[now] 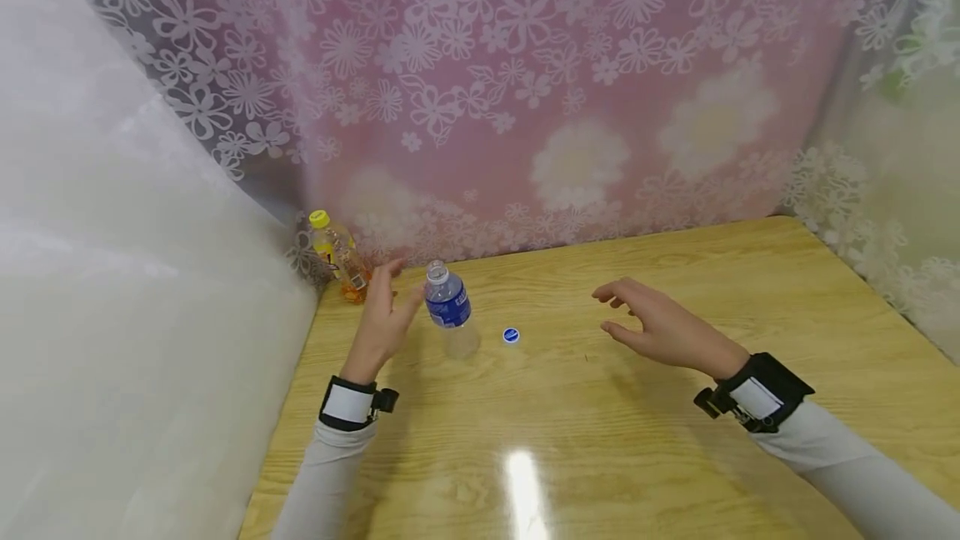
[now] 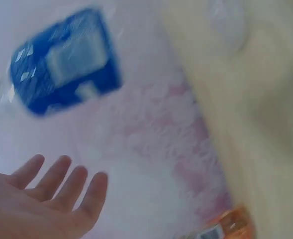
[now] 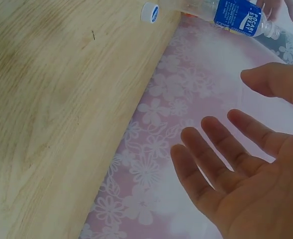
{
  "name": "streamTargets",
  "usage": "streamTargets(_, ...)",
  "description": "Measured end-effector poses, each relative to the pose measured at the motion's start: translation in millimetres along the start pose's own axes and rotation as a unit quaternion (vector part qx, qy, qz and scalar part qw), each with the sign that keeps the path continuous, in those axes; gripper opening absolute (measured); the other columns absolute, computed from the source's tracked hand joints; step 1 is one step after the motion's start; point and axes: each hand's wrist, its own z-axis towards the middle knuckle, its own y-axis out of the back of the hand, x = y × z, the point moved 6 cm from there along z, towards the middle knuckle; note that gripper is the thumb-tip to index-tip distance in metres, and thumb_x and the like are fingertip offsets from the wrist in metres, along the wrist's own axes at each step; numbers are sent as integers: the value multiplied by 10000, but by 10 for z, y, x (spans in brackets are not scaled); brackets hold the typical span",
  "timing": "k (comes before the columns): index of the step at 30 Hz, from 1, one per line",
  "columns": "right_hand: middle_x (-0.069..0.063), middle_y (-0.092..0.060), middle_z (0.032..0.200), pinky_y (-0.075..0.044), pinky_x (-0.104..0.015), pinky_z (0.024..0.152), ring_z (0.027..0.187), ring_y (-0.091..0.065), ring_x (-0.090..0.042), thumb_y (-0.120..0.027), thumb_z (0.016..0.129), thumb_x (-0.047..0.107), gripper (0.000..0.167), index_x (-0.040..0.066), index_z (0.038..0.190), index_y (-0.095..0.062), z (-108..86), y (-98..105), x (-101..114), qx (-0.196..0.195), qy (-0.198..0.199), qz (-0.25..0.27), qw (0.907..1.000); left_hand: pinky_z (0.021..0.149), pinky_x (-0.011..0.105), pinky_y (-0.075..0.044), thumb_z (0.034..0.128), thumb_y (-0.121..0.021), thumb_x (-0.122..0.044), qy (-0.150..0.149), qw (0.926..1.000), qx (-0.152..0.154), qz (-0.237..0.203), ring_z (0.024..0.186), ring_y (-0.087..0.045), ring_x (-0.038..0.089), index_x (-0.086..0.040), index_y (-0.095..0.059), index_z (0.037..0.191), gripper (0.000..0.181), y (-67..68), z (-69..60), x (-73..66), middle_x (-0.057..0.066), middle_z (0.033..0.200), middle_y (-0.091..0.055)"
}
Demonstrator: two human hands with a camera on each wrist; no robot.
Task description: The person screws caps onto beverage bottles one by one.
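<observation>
A clear plastic bottle [image 1: 447, 307] with a blue label stands upright and uncapped on the wooden table. Just to its right lies a white bottle cap [image 1: 511, 336] with a blue top. My left hand [image 1: 381, 325] hovers at the bottle's left side; in the left wrist view its fingers [image 2: 70, 185] are apart from the blue label [image 2: 69, 62] and hold nothing. Over the right part of the table my right hand [image 1: 660, 323] hangs in the air with relaxed fingers, holding nothing. The right wrist view shows the label's words "Pocari Sweat" [image 3: 238, 17].
Behind my left hand, in the far left corner, stands a bottle with a yellow cap [image 1: 339, 257] and some orange liquid. A pink flowered curtain [image 1: 487, 107] hangs along the table's back edge. White sheeting [image 1: 150, 273] borders the left side.
</observation>
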Motion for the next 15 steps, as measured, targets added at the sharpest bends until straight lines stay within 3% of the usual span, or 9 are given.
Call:
streamTargets(2,-110,-595,1300,-539,-499,917,1158,-610,-325,-669,998,197,419,115,1387,-535,11,-16,-40,14,-21,63,10000,1098,575,-397,880,-717,-593,291,9988,392,-18,1400,-393,331,-121,-340,1545,898,-196,-53,45,127,1515,-404)
streamTargets(4,-109,-593,1299,-536,-502,916,1157,-605,-328,-660,1004,193,414,117,1390,-532,7,-31,-70,15,-53,105,9999,1077,581,-427,786,-812,-596,420,9977,526,-15,1381,-427,326,-137,-342,1542,1002,-349,-78,82,102,1499,-436)
streamTargets(6,-94,-590,1293,-533,-502,917,1156,-603,-329,-652,1010,196,409,123,1394,-529,-7,-51,-86,25,-92,137,9999,1044,576,-464,764,-859,-534,358,9980,523,-46,1340,-479,323,-128,-371,1519,986,-447,-87,102,101,1454,-485)
streamTargets(10,-83,-579,1292,-533,-485,916,1165,-599,-320,-640,1018,210,412,134,1405,-521,-40,-97,-78,91,-120,185,9997,986,555,-521,802,-877,-365,392,9984,364,-185,1263,-560,334,-89,-433,1452,834,-506,-96,119,125,1376,-553)
streamTargets(15,-87,-569,1301,-535,-481,924,1172,-598,-321,-638,1017,209,411,130,1403,-520,-54,-92,-37,101,-121,125,9998,961,508,-549,821,-865,-343,403,9985,332,-142,1231,-597,327,-74,-444,1431,789,-488,-66,63,136,1355,-577)
